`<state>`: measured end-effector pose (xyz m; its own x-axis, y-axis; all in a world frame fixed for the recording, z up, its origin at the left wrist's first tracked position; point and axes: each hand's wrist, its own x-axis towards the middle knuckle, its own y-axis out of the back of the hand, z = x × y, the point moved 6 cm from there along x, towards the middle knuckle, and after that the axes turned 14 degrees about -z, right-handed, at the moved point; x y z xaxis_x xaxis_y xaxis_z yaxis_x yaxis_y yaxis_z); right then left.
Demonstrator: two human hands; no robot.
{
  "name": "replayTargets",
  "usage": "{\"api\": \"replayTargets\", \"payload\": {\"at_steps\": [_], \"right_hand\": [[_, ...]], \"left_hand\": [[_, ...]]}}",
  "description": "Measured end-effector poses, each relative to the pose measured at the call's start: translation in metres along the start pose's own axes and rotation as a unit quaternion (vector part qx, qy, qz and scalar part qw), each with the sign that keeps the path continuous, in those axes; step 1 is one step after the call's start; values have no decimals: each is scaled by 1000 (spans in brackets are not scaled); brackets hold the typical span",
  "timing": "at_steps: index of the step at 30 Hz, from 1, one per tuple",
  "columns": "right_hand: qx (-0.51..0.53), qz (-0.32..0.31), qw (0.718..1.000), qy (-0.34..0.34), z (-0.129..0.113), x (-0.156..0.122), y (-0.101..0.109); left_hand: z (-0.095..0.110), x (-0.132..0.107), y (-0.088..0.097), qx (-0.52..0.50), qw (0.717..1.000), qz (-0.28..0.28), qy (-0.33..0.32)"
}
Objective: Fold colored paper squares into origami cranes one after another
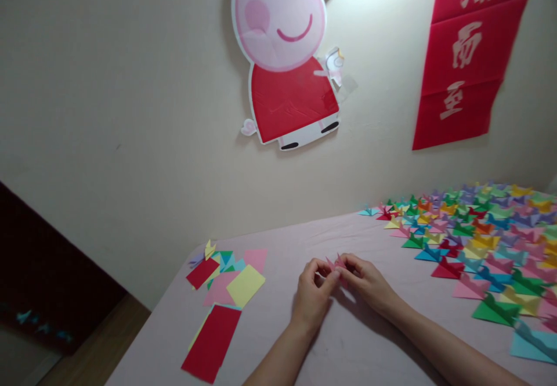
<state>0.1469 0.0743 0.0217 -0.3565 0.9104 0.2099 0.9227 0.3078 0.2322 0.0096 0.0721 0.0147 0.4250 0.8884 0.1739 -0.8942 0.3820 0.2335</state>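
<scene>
Both my hands meet over the pink tabletop [348, 339], pinching a small pink folded paper piece [336, 262] between them. My left hand [314, 293] has its fingers curled and pressed on the near side of the paper. On the right side of the piece, my right hand [368, 281] holds it with fingertips closed. Most of the paper is hidden by my fingers.
Loose flat sheets lie at the left: red [212, 342], yellow [245, 285], pink [256, 258]. Many folded paper cranes in several colours [487, 246] cover the right of the table. A cartoon pig cut-out [289, 55] and a red banner [470, 49] hang on the wall. The table's left edge drops to the floor [100, 345].
</scene>
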Motion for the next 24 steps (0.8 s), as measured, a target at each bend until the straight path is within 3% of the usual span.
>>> {"api": "replayTargets", "payload": {"at_steps": [14,24], "right_hand": [[82,-5,996,-18,5,3,0],[100,-7,994,-36,3,1,2]], "left_hand": [[13,-4,6,171,984,43,-28],[9,-3,7,167,985,32,-23]]}}
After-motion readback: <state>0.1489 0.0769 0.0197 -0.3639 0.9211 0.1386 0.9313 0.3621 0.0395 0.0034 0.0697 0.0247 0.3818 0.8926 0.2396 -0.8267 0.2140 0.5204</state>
